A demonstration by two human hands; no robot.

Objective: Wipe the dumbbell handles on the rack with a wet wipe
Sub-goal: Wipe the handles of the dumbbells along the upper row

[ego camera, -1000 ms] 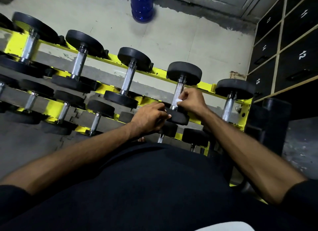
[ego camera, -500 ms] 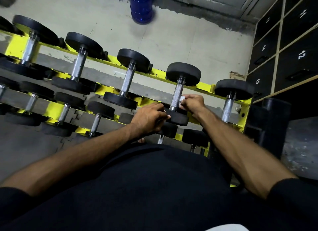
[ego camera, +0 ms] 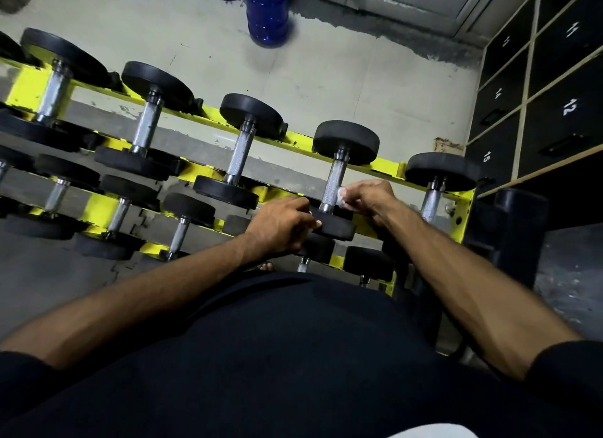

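Head-camera view down at a yellow dumbbell rack point(ego camera: 388, 168) on a pale tiled floor point(ego camera: 326, 78), with two bare forearms reaching in.

Black numbered lockers point(ego camera: 554, 111) stand at the right and a blue water jug point(ego camera: 267, 13) sits on the floor beyond the rack. Black-ended dumbbells lie in rows across the rack's tiers. On the top tier, second from the right, is the dumbbell point(ego camera: 346, 142) being cleaned. The left hand point(ego camera: 280, 223) is curled in a closed grip on the rim of its near weight. The right hand point(ego camera: 370, 197) is pinched shut on a small white wet wipe point(ego camera: 341, 196), pressed against the lower right side of the knurled steel handle point(ego camera: 333, 184).
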